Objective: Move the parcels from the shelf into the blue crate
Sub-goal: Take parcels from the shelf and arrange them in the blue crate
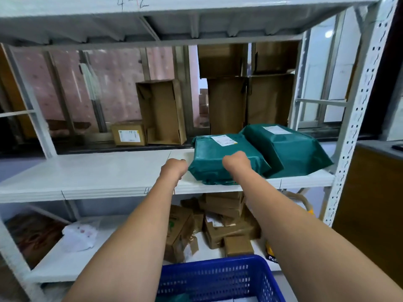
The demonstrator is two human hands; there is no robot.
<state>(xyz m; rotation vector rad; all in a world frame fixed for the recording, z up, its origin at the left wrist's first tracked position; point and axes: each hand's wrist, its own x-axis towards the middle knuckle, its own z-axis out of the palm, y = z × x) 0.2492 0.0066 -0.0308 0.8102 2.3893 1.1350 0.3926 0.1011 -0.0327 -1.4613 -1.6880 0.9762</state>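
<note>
"4-12" inked on beam — parcel labels white, unreadable.

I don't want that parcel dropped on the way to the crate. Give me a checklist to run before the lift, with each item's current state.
1. Left hand on the near parcel: cannot tell; it sits at the parcel's left edge with its fingers hidden.
2. Right hand on the near parcel: ok, it rests on top; grip cannot tell.
3. Near parcel free of the far parcel: not ok, the two touch or overlap.
4. Crate within reach: ok, it is right below the arms.
5. Room in the crate: cannot tell; only part of the inside shows.
6. Shelf edge clear for the pull: ok.
</note>
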